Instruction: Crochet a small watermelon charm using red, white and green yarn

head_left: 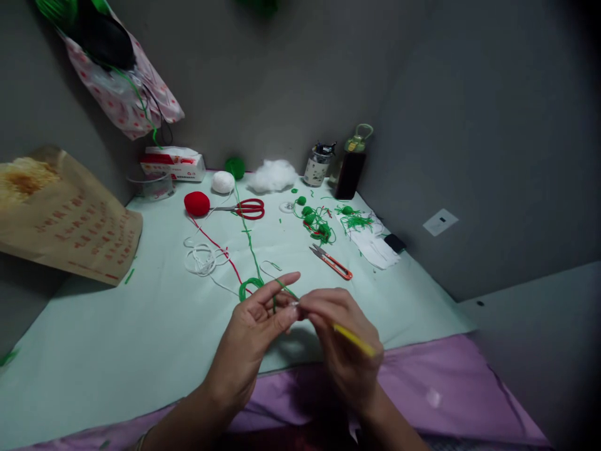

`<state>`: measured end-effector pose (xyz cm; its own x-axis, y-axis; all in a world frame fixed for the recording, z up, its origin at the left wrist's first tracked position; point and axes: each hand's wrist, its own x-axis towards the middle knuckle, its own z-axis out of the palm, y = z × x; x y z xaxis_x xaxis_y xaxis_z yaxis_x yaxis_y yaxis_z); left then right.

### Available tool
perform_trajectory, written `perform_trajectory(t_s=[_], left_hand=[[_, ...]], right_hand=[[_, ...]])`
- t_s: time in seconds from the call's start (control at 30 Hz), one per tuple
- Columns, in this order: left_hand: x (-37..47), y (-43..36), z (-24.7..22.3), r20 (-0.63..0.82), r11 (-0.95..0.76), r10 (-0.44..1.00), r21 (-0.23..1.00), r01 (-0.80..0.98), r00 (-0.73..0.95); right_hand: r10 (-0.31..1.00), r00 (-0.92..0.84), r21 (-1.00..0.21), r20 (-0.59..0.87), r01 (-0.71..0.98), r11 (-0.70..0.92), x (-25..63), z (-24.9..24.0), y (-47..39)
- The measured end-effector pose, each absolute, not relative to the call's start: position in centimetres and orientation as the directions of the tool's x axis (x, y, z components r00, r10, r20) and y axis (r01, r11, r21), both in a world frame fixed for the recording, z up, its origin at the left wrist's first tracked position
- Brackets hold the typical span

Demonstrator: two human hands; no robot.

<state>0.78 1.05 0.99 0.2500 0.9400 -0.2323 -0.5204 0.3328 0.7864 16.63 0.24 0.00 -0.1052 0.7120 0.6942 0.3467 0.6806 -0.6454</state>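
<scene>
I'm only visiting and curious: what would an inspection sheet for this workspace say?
Surface: pale cloth; purple fabric along the near edge.
Work things: green yarn, yellow-handled tool, red ball, white ball.
Clutter: red-handled scissors, orange snips, white fluff.
Grips: left hand has green yarn at its fingers; right hand holds the tool; what lies between them is unclear.
Cables: no plugged-in cable seen.
Surroundings: grey walls, wall plate, paper bag, bottle.

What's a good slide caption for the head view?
Left hand holding green yarn, right hand gripping a yellow-handled tool, red-handled scissors lying beyond.
</scene>
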Motion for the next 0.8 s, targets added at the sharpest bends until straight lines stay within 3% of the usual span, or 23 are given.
perform_trajectory(t_s=[0.07, 0.1, 0.2, 0.3, 0.43, 0.6, 0.67, 0.8], left_hand=[[0.6, 1.4, 1.0, -0.276, 0.404, 0.912, 0.725, -0.557, 0.302], [0.5, 1.6, 0.9, -0.302, 0.447, 0.893, 0.686, -0.574, 0.335], [0.1, 2.0, 0.9, -0.345, 0.488, 0.873, 0.631, -0.602, 0.345], [0.1, 1.9, 0.9, -0.297, 0.409, 0.912, 0.725, -0.554, 0.283], [0.4, 1.2, 1.0, -0.228, 0.341, 0.932, 0.813, -0.472, 0.282], [0.1, 1.1, 1.3, -0.218, 0.325, 0.936, 0.834, -0.445, 0.276], [-0.1, 1.2, 1.3, -0.222, 0.313, 0.943, 0.844, -0.435, 0.248], [0.0, 1.0, 1.5, -0.197, 0.235, 0.970, 0.904, -0.357, 0.141]], right_hand=[[0.650, -0.178, -0.536, 0.739, 0.430, 0.727, 16.9, -0.1, 0.1], [0.649, -0.168, -0.539, 0.742, 0.425, 0.727, 17.1, -0.1, 0.1], [0.768, 0.040, -0.753, 0.639, 0.234, 0.615, 17.2, 0.1, 0.3], [0.864, 0.083, -0.868, 0.496, 0.007, 0.497, 16.9, 0.3, 0.7], [0.901, 0.030, -0.901, 0.433, -0.022, 0.434, 16.7, -0.1, 0.9], [0.949, 0.036, -0.925, 0.315, -0.214, 0.315, 17.1, -0.5, 0.8], [0.937, 0.022, -0.922, 0.349, -0.174, 0.347, 17.2, -0.3, 0.7], [0.847, -0.027, -0.841, 0.530, 0.112, 0.530, 17.1, 0.3, 0.0]])
